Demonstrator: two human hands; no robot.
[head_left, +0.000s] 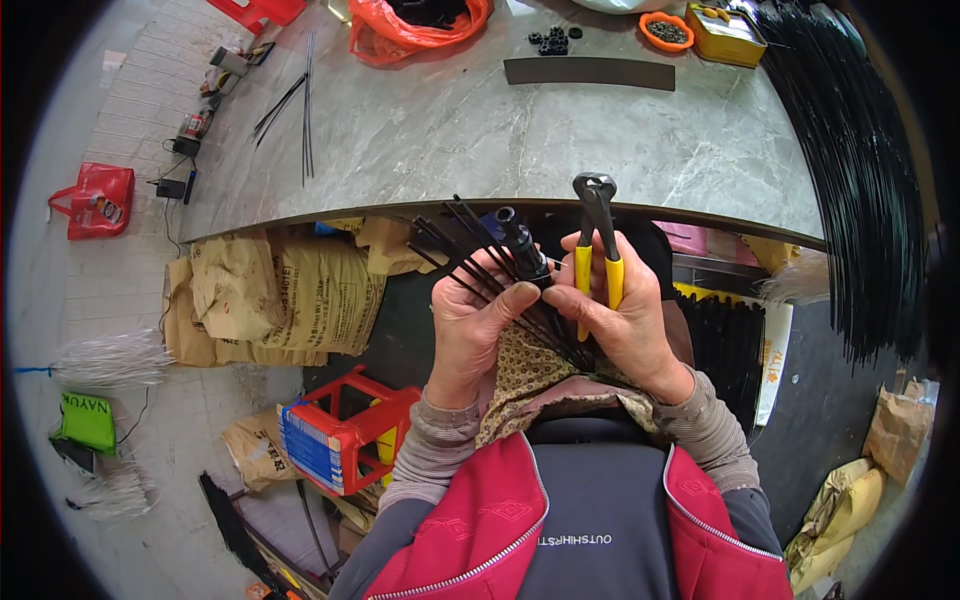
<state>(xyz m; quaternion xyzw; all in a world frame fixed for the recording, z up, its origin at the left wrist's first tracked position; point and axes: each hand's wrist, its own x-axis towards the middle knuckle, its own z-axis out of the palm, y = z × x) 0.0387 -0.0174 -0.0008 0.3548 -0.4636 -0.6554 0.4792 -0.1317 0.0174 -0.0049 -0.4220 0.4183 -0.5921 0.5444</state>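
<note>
Head view, looking down over a red and grey jacket.

Left hand (478, 325), at 9 o'clock from centre: fingers closed around a fan of thin black ribs (455, 250) gathered into a black hub (524, 250); thumb laid across the bundle toward the other hand. Hub raised just in front of the chest, below the near edge of the grey tabletop (450, 130), rib tips spreading toward 10 and 11 o'clock.

Right hand (625, 320), at 3 o'clock from centre: fingers wrapped about the yellow handles of a pair of pincers (597, 235), head up at 12 o'clock, jaws apparently shut on nothing, standing just beside the hub. Fingertips of both hands touching or nearly so over a patterned cloth (530, 375) on the lap.

Risks, as judged: ribs slipping out of the fan if the left grip loosens, since only the hub and palm keep them together; pinched thumb if the pincers close near the hub while the thumb lies so close; bent or nicked rib from a bite taken too far along.

Pose: both forearms entering from the lower edge, wrists bent inward, palms facing each other, elbows close to the body.

Surroundings: long black rods (860, 180) at 2 o'clock, paper sacks (270, 290) at 9 o'clock, red stool (345, 430) at 7 o'clock.
</note>
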